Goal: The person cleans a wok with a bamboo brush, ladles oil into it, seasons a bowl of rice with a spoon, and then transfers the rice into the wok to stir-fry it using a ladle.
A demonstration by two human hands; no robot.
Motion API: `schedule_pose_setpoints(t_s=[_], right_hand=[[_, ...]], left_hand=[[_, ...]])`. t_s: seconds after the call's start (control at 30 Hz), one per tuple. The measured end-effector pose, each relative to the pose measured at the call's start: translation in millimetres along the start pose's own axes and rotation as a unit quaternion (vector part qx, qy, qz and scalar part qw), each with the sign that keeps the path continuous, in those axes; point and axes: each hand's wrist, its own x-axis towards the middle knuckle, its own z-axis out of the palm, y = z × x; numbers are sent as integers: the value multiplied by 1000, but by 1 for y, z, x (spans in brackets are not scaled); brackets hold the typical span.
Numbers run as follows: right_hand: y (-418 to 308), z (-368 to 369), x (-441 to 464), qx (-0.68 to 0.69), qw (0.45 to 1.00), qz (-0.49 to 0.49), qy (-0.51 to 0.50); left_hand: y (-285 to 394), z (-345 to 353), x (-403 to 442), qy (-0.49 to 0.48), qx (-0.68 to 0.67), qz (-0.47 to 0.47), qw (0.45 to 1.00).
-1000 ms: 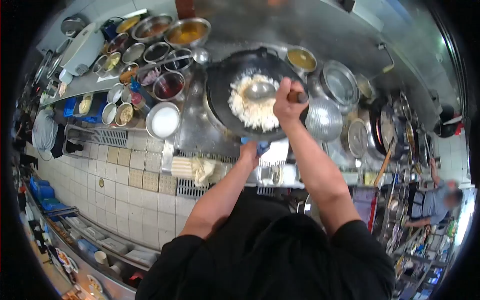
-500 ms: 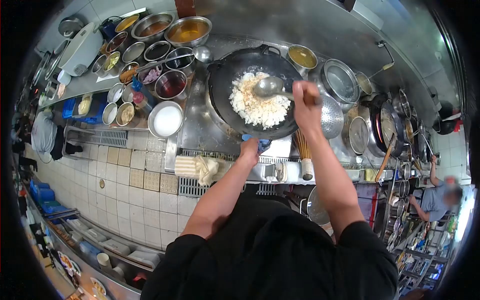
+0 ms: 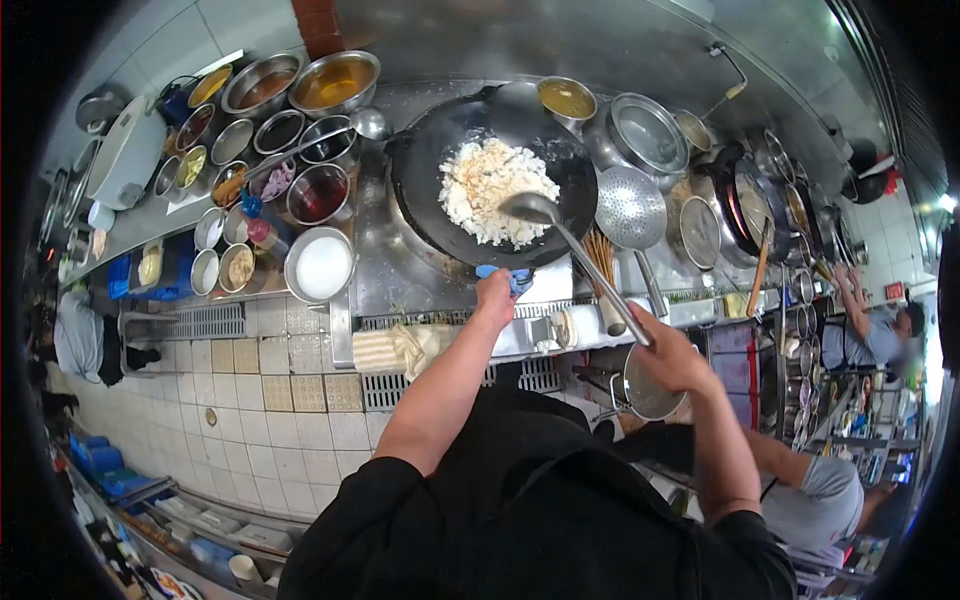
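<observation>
A black wok (image 3: 425, 190) sits on the steel stove with white rice (image 3: 482, 190) in it, part of the rice tinted brownish. My left hand (image 3: 495, 297) is closed around a blue cloth (image 3: 520, 280) at the wok's near rim; whatever part of the wok lies under the cloth is hidden. My right hand (image 3: 665, 355) grips the end of a long-handled ladle (image 3: 590, 265). The ladle's bowl rests on the right side of the rice. A perforated skimmer (image 3: 631, 207) and a bamboo brush (image 3: 603, 262) lie right of the wok.
Left stand bowls of sauces and seasonings, a white-filled bowl (image 3: 319, 266) and a second ladle (image 3: 371, 124). A folded striped towel (image 3: 377, 349) lies on the front ledge. Strainers and another wok (image 3: 750, 215) are at right. A person in grey (image 3: 815, 495) is close behind my right arm.
My right hand has drawn back toward me and down, and the ladle now slants across the wok's near right edge. The rice is more gathered. A co-worker has appeared at lower right.
</observation>
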Motion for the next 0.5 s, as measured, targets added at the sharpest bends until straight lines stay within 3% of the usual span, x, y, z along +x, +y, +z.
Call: schedule_pose_setpoints(t_s=[0.03, 0.07, 0.17, 0.23, 0.27, 0.33, 0.4, 0.47, 0.5], right_hand=[[-42, -31, -2, 8, 978, 169, -118], [-71, -51, 3, 16, 917, 327, -228], [-67, -40, -17, -27, 943, 241, -227], [-74, -77, -15, -59, 947, 186, -256], [-80, -93, -21, -84, 940, 144, -298], [-98, -102, -2, -125, 938, 150, -286], [-67, -41, 14, -87, 966, 133, -204], [-37, 41, 17, -92, 962, 201, -159], [-25, 72, 6, -55, 980, 168, -88]], left_hand=[[-2, -6, 2, -19, 11, -16, 1000], [-4, -9, -4, -22, 14, -18, 999], [-11, -25, -55, 9, 29, -19, 999], [6, -15, -111, -18, 38, -7, 999], [7, -18, -113, -10, 49, -13, 999], [24, -1, -97, -8, 38, -26, 999], [25, 1, -81, 0, 74, 7, 997], [-3, -44, -54, -45, 142, 9, 989], [-24, -69, -48, -34, 103, 1, 994]])
